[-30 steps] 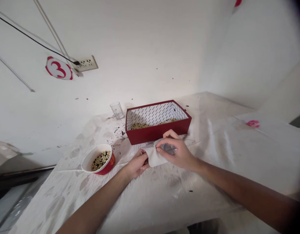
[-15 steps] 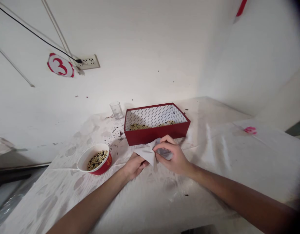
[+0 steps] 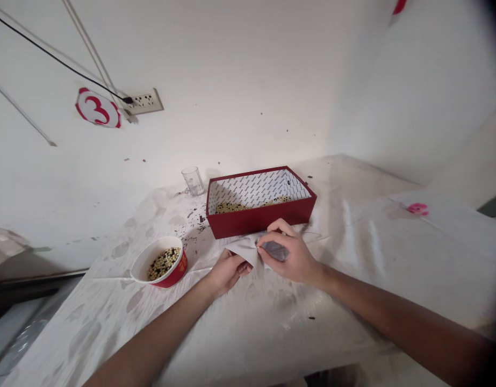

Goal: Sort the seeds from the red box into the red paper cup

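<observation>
A piece of thin grey-white cloth (image 3: 244, 248) is stretched between my hands in front of the red box. My left hand (image 3: 228, 270) is closed on its left part, the thumb on top and the fingers curled beneath. Thumb and forefinger of my right hand (image 3: 294, 255) pinch together at the cloth's right part, and more grey material shows through the loop of these fingers. Whether something thin sits in that pinch is too small to tell. Just behind stands the open dark red box (image 3: 261, 217), lined with patterned white paper and holding pale and black beads or grains.
To the left is a red and white paper bowl (image 3: 179, 271) of similar pale and black pieces. A clear glass (image 3: 193, 181) stands by the wall, with dark scraps (image 3: 197, 228) scattered near it. A socket (image 3: 145, 102) with a plugged black cable is on the wall.
The cloth's raised fold has flattened, and it lies lower between my hands. My right hand has shifted slightly right, still pinching. The whole view has tilted a little.
</observation>
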### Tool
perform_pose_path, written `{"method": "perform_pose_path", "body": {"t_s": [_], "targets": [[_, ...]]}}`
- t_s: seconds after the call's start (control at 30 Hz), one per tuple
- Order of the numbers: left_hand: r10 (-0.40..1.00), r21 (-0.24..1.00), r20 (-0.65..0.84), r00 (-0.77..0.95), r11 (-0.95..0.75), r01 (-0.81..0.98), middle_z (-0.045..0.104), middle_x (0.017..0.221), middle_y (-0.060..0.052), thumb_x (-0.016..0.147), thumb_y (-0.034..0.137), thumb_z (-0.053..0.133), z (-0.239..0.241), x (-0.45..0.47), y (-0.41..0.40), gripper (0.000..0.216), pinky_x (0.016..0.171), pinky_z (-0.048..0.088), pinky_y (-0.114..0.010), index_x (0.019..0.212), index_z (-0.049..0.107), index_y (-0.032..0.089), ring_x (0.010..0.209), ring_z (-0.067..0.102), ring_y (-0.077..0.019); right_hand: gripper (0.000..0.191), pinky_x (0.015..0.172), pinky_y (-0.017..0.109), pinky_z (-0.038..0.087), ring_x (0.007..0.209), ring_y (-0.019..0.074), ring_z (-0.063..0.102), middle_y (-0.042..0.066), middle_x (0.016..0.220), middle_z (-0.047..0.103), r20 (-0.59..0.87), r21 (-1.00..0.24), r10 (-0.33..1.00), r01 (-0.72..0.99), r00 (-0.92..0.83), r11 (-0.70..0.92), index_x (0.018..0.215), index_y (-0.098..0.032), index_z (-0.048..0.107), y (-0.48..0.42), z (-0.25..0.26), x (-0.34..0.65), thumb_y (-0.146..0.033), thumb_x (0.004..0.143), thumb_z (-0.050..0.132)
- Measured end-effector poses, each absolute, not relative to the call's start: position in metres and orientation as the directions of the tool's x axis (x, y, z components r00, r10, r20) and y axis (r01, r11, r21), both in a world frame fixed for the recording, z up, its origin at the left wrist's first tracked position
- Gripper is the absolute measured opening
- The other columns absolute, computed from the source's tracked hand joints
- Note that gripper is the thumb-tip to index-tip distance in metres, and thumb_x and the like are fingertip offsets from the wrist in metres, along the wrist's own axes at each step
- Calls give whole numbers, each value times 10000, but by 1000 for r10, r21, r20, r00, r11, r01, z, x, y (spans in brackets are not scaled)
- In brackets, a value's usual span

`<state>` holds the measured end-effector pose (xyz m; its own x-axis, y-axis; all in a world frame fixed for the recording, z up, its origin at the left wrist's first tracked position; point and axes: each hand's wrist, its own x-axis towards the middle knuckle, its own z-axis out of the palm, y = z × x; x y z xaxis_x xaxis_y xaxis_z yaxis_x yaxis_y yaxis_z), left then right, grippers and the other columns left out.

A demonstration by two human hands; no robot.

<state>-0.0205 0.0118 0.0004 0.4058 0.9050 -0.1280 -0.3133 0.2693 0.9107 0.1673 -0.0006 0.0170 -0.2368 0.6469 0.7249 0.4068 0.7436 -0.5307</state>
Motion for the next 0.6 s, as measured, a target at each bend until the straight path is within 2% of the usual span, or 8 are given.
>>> {"method": "perform_pose_path", "body": {"t_s": [0.2,0.4,0.6], "targets": [[910,884,-147,388,297,-362,522,548,34,622,191,798,-9,-24,15,224,479,276,-232,661,580,156,495,417,-72,111,763,343,514,864,174,569,35,945,519,707,-560,669,396,-230,728,964,-252,659,0,17,166,-202,870,628],[895,881,-133,425,304,-364,555,643,32,604,181,843,-3,-23,14,269,514,283,-225,736,611,150,550,432,-63,192,779,356,519,886,187,565,43,975,520,724,-507,633,412,-272,757,989,-264,648,0,18,167,-160,827,632],[892,908,-109,439,269,-321,535,601,33,643,231,835,1,-21,12,255,497,254,-234,722,608,147,516,412,-61,204,769,375,511,878,196,561,45,974,533,727,-462,626,472,-283,751,974,-267,644,1,14,168,-160,800,644]]}}
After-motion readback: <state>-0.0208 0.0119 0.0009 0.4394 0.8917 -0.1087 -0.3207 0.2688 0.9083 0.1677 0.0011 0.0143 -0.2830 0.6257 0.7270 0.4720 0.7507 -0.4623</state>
